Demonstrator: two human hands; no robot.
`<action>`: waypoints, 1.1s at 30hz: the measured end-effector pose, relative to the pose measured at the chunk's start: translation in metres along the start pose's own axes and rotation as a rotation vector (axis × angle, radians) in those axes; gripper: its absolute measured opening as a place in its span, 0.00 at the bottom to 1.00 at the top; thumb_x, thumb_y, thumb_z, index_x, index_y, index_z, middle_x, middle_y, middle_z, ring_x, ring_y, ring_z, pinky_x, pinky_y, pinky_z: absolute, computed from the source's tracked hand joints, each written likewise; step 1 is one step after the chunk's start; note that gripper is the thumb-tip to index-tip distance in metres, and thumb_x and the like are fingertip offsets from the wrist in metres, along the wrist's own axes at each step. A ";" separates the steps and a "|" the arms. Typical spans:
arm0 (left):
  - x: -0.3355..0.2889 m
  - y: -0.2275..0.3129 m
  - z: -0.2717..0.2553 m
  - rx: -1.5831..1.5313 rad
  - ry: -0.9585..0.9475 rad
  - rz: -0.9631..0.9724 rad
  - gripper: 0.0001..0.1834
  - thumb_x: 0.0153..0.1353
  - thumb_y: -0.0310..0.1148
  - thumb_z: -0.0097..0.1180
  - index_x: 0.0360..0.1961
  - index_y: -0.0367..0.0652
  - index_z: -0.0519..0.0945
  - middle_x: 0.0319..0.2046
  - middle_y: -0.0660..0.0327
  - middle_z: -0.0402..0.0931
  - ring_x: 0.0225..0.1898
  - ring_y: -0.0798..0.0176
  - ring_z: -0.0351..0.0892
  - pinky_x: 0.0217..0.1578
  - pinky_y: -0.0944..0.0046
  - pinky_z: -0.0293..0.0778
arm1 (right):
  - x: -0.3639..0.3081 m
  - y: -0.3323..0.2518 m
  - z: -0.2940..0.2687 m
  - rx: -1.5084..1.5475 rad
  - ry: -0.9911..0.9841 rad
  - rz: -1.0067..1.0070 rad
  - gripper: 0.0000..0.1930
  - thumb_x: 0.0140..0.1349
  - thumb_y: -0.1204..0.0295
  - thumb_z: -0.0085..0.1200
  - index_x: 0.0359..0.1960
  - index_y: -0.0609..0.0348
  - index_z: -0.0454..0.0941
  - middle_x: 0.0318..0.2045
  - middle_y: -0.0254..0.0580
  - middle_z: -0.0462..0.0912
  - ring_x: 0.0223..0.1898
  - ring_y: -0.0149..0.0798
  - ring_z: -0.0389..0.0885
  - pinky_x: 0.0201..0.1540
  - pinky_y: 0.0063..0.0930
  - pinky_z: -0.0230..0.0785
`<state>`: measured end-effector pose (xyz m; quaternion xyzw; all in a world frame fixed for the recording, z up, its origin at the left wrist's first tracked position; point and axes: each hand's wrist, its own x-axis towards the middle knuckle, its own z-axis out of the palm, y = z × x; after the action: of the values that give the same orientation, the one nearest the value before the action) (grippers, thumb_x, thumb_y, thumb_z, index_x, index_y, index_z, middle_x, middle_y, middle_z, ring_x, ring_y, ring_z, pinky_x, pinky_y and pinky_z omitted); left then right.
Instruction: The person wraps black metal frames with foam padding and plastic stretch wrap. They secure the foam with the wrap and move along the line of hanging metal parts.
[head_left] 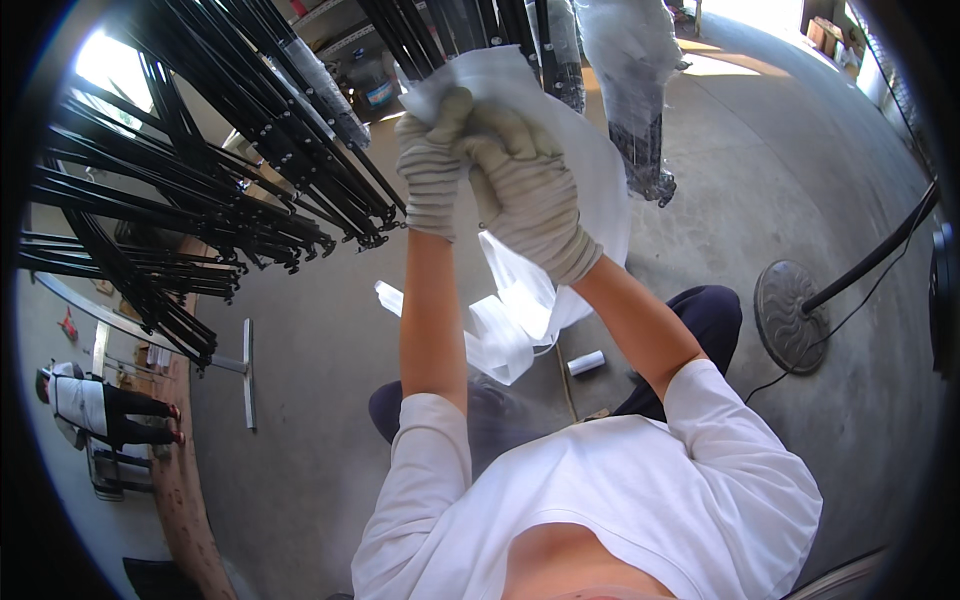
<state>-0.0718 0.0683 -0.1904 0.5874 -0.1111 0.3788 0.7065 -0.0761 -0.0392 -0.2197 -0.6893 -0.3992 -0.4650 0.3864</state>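
Note:
Both of my hands wear pale knitted work gloves and are raised together at the top middle. My left hand (436, 165) is closed on a white foam sheet (597, 175), with its fingers curled at the upper edge. Close beside it, my right hand (525, 190) grips the same sheet. The foam lies against the lower end of a bundle of black metal tubes (402, 38) and hangs down on the right behind my right wrist. Whatever part of the tubes is between my hands is hidden by the gloves and foam.
More black metal tube bundles (270, 120) hang at the left. A plastic-wrapped bundle (630, 60) hangs at the right. White strips (510, 320) and a small white roll (586, 363) lie on the floor. A round stand base (790, 315) with a cable is at the right; another person (85, 405) stands far left.

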 end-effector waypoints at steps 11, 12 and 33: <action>0.006 -0.003 -0.039 -0.009 -0.120 -0.078 0.17 0.43 0.34 0.62 0.34 0.39 0.74 0.31 0.63 0.74 0.30 0.69 0.74 0.33 0.71 0.71 | 0.010 0.022 -0.004 -0.042 0.008 0.085 0.28 0.40 0.60 0.57 0.48 0.32 0.64 0.52 0.43 0.56 0.53 0.47 0.55 0.55 0.47 0.45; 0.006 -0.001 -0.040 0.008 -0.161 -0.105 0.17 0.43 0.31 0.62 0.35 0.40 0.74 0.31 0.63 0.74 0.31 0.69 0.74 0.33 0.71 0.71 | 0.009 0.025 -0.005 -0.047 -0.007 0.077 0.30 0.39 0.59 0.58 0.49 0.30 0.63 0.52 0.43 0.56 0.52 0.47 0.55 0.54 0.46 0.46; 0.013 -0.012 -0.049 0.073 -0.008 0.037 0.17 0.50 0.42 0.57 0.34 0.39 0.72 0.30 0.65 0.73 0.29 0.75 0.71 0.27 0.75 0.69 | 0.027 0.021 -0.031 -0.164 -0.105 0.038 0.32 0.40 0.82 0.44 0.51 0.37 0.65 0.49 0.52 0.64 0.50 0.49 0.63 0.54 0.38 0.54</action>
<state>-0.0686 0.1186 -0.2058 0.6122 -0.1108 0.3932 0.6770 -0.0608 -0.0699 -0.1893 -0.7496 -0.3661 -0.4521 0.3158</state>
